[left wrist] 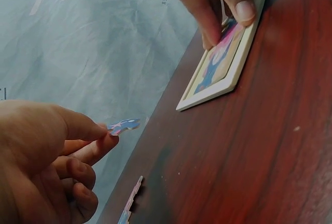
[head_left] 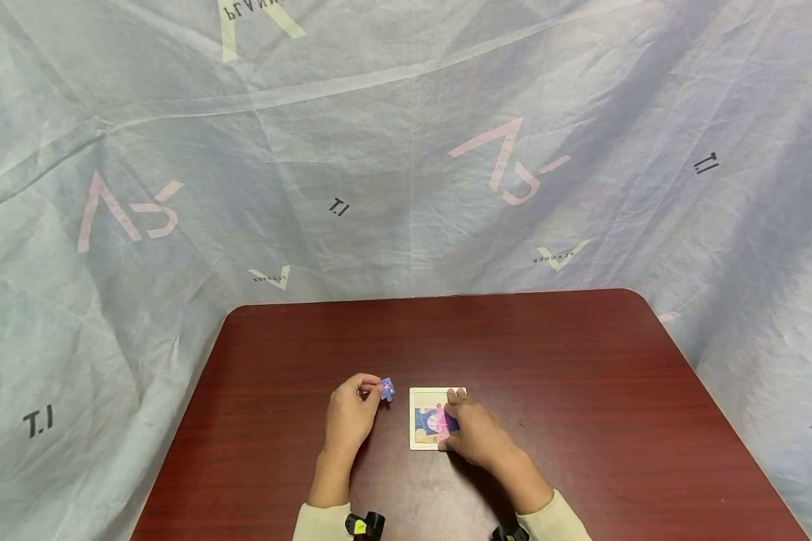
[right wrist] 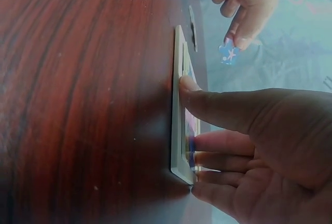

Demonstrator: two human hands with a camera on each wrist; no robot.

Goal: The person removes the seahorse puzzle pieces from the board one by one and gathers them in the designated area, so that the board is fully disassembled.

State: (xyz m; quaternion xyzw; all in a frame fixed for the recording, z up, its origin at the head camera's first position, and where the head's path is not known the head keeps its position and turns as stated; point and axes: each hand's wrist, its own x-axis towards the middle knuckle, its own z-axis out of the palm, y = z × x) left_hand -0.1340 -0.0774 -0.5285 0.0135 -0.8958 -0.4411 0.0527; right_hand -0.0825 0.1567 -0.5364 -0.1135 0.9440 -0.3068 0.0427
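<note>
My left hand [head_left: 349, 417] pinches a small blue jigsaw piece [head_left: 387, 389] with a pink star between thumb and forefinger, raised above the table left of the puzzle tray. The cream square puzzle tray [head_left: 414, 446] lies flat on the table, partly filled with blue, pink and tan pieces [head_left: 430, 421]. My right hand [head_left: 482, 434] spans the tray's right side. In the left wrist view its thumb [left wrist: 244, 10] presses on the near rim. The right wrist view shows the other fingers [right wrist: 223, 143] extended onto the pieces and the tray's edge, hiding the right part of the picture.
Another flat jigsaw piece [left wrist: 132, 199] lies on the table near my left hand, seen almost edge-on. The dark red wooden table [head_left: 568, 361] reaches back to a grey printed cloth [head_left: 406, 150] hanging behind it and along both sides.
</note>
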